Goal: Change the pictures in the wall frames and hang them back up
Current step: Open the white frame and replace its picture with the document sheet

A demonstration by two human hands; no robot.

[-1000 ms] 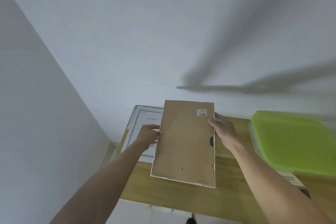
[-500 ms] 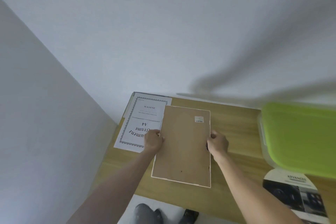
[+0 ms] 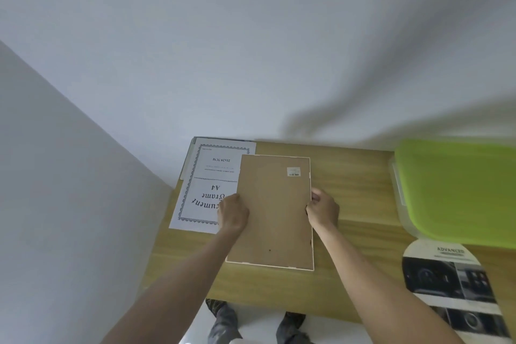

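Note:
A picture frame (image 3: 275,218) lies face down on the wooden table (image 3: 360,198), its brown backing board up and a thin white rim around it. A small barcode sticker sits near its far right corner. My left hand (image 3: 233,212) grips the frame's left edge at mid-height. My right hand (image 3: 322,208) grips the right edge opposite, fingers curled at the rim. A white printed insert sheet (image 3: 208,184) reading "Document Frame A4" lies flat to the left, partly under the frame.
A clear storage box with a lime-green lid (image 3: 458,193) stands at the table's right. A printed picture with dark car photos (image 3: 449,285) lies at the front right. White walls meet in a corner at the left. My feet show below the table's front edge.
The frame came down from a raised tilt to lie flat on the table. My view dropped, so the pink wall frame left the picture. Both hands stayed on the frame's side edges.

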